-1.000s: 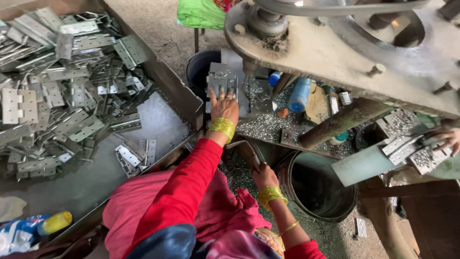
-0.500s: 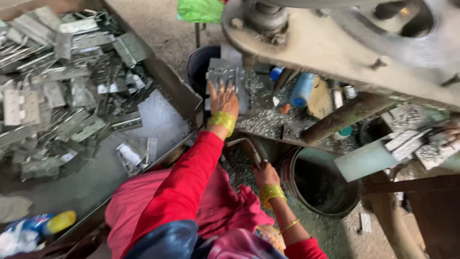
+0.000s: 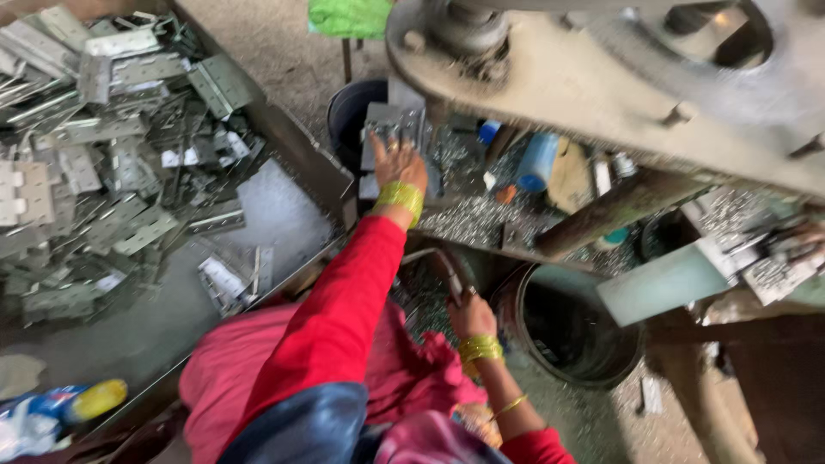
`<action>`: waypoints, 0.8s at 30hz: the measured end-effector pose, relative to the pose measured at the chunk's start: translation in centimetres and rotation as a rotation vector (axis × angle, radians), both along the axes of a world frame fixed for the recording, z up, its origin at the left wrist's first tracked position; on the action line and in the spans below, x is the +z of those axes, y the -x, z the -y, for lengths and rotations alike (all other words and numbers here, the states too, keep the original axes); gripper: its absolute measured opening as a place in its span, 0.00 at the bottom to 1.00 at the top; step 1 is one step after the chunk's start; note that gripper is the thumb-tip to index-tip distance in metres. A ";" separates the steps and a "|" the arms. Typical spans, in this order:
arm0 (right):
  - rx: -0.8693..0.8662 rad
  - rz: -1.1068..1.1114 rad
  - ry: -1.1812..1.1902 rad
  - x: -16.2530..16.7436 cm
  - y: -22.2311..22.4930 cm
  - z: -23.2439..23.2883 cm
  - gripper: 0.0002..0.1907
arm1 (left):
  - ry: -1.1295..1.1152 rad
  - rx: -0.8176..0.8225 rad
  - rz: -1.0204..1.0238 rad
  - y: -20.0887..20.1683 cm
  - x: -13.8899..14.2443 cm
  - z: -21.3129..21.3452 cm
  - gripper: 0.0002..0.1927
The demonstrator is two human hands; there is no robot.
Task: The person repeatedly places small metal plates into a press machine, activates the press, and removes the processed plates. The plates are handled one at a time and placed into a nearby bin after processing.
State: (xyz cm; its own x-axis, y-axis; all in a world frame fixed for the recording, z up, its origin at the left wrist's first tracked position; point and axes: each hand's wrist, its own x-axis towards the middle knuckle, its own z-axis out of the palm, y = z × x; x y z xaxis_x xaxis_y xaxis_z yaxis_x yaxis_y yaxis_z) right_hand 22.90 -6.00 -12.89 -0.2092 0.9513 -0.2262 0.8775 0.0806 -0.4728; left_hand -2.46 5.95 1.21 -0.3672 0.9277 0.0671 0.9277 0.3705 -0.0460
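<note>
Metal plates (image 3: 394, 129) lie stacked directly under the left hand (image 3: 399, 167), whose fingers spread flat on top of them. Lower and to the right, the right hand (image 3: 468, 314) is closed around what seems a curved metal handle (image 3: 443, 262), beside a dark bucket (image 3: 571, 331).

I am pressing my left hand (image 3: 400, 165) on grey metal plates (image 3: 394, 129) while my right hand (image 3: 468, 314) is gripping a lever (image 3: 438, 262).
</note>
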 end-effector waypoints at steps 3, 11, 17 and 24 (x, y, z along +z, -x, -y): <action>0.021 0.001 -0.037 -0.8 -0.2 -0.7 0.22 | 0.021 0.007 0.024 0.0 0.1 -0.2 0.25; 0.100 -0.018 -0.064 2.3 -1.3 -1.2 0.21 | -0.320 -0.182 0.169 0.4 -1.1 6.4 0.26; 0.228 0.267 -0.707 9.4 -0.7 -1.8 0.20 | -0.613 -0.138 0.239 5.3 -7.8 22.0 0.19; 0.181 0.228 -0.829 19.1 5.5 -3.3 0.11 | -0.169 0.678 0.192 15.3 -13.1 32.1 0.33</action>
